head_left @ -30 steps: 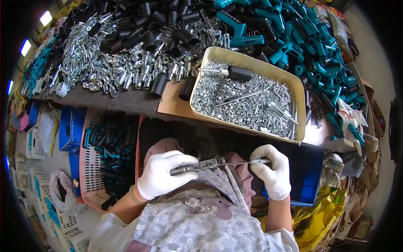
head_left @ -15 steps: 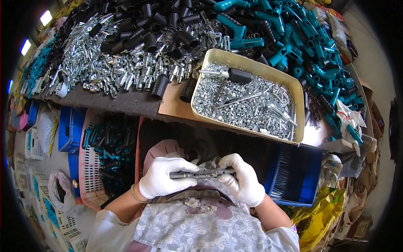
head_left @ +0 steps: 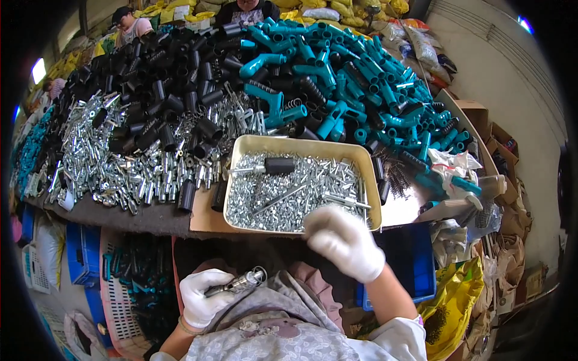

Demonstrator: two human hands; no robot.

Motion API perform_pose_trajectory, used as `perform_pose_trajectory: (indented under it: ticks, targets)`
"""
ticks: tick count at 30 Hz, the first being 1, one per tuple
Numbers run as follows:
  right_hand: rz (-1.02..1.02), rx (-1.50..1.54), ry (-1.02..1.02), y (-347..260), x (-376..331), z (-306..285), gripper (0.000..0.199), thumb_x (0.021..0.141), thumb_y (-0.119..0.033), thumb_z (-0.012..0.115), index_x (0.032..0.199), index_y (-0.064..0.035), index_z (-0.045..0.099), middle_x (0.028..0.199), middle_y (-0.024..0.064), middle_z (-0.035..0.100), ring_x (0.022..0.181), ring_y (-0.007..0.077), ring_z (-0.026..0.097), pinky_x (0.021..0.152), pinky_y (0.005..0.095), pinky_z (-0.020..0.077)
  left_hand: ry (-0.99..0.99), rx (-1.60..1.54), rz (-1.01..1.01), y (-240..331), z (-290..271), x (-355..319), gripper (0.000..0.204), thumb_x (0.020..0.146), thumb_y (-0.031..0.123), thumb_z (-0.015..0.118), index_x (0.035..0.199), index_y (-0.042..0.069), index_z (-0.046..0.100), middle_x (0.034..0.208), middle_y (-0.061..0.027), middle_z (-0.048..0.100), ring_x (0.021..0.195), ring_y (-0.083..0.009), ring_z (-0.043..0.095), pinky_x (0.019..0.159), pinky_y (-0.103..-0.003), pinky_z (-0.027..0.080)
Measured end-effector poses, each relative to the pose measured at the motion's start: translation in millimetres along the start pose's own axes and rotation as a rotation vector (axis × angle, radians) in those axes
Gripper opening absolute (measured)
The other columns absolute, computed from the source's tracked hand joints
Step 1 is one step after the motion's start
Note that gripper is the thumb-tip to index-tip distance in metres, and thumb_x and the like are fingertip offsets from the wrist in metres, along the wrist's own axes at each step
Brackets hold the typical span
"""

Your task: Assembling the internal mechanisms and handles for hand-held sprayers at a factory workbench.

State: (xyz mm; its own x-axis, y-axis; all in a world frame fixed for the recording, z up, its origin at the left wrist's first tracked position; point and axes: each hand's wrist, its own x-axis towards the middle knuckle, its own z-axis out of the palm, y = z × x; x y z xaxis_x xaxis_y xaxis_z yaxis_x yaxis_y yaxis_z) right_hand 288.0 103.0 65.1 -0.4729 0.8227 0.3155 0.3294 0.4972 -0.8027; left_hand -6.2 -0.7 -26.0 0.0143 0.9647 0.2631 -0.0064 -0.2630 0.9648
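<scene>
Gloved in white, my left hand point(head_left: 205, 298) is closed around a grey metal shaft point(head_left: 245, 281) with a thin wire ring or coil at its free end, held above my lap. My right hand point(head_left: 348, 245), also in a white glove and slightly blurred, hovers over the front edge of a cream tray point(head_left: 376, 198). Its fingers are loosely curled and apart from the thumb, with nothing visible in them. Small silver metal pieces point(head_left: 283, 213) fill the tray. Among them lie longer metal rods and a black sleeve point(head_left: 279, 165) on a shaft.
Silver metal shafts point(head_left: 90, 147), black sleeves point(head_left: 171, 102) and teal plastic housings point(head_left: 337, 84) heap the table. Below it stand a pink crate point(head_left: 117, 301) of teal-and-black parts and a blue bin point(head_left: 415, 277). A yellow sack point(head_left: 454, 301) lies right. Other people point(head_left: 129, 27) sit beyond.
My right hand has let go of the shaft and moved up to the tray. My left hand keeps the shaft, now lower and tilted. The view has shifted up and to the right.
</scene>
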Motion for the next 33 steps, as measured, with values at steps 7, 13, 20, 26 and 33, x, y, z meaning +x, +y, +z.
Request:
perform_pose_trajectory:
  ticks: [7,13,20,26,33]
  targets:
    - [0.093,-0.483,0.342,83.0,94.3,-88.6,0.014,0.085,-0.011,0.063,0.094,-0.0023,0.068,0.087,0.0173,0.069,0.082,0.0326,0.068,0.075,0.0367,0.0529,0.135,-0.163,-0.207,-2.0,2.4,-2.8,0.032,0.074,0.002,0.083,0.099,-0.009,0.068,0.082,-0.0073,0.07,0.069,-0.0091,0.062,0.063,-0.022,0.048]
    - [-0.227,-0.776,0.357,97.3,179.1,-67.1,0.007,0.082,-0.017,0.064,0.084,-0.0137,0.07,0.086,0.0096,0.064,0.087,0.0314,0.063,0.076,0.0431,0.0508,0.125,-0.147,-0.3,7.7,4.5,-5.4,0.027,0.075,-0.004,0.076,0.101,-0.009,0.07,0.084,-0.0073,0.071,0.071,-0.0095,0.062,0.065,-0.022,0.049]
    - [-0.114,-1.482,-0.064,110.8,251.9,-10.7,0.016,0.079,-0.014,0.061,0.083,-0.0093,0.076,0.093,0.0083,0.072,0.096,0.0272,0.061,0.079,0.0408,0.0463,0.125,0.122,-0.285,19.0,7.4,2.4,0.028,0.073,0.006,0.081,0.097,-0.003,0.073,0.087,-0.0123,0.07,0.078,-0.0181,0.067,0.072,-0.029,0.052]
    - [-0.134,-1.19,0.17,61.1,195.8,-36.0,0.014,0.083,-0.015,0.065,0.091,-0.005,0.069,0.087,0.0159,0.068,0.087,0.036,0.066,0.079,0.0469,0.0528,0.127,0.213,-0.17,17.5,-1.6,13.7,0.03,0.075,0.006,0.079,0.103,-0.002,0.071,0.088,-0.0133,0.071,0.078,-0.0182,0.069,0.073,-0.03,0.053]
    - [0.356,-0.231,-0.3,-13.4,5.2,-28.1,0.042,0.078,-0.032,0.077,0.104,0.0,0.071,0.087,0.0178,0.071,0.082,0.0291,0.07,0.078,0.0365,0.0537,-0.087,0.474,0.097,24.1,-4.3,34.5,0.029,0.073,0.01,0.082,0.099,0.001,0.071,0.085,-0.0131,0.07,0.071,-0.0269,0.069,0.063,-0.033,0.054]
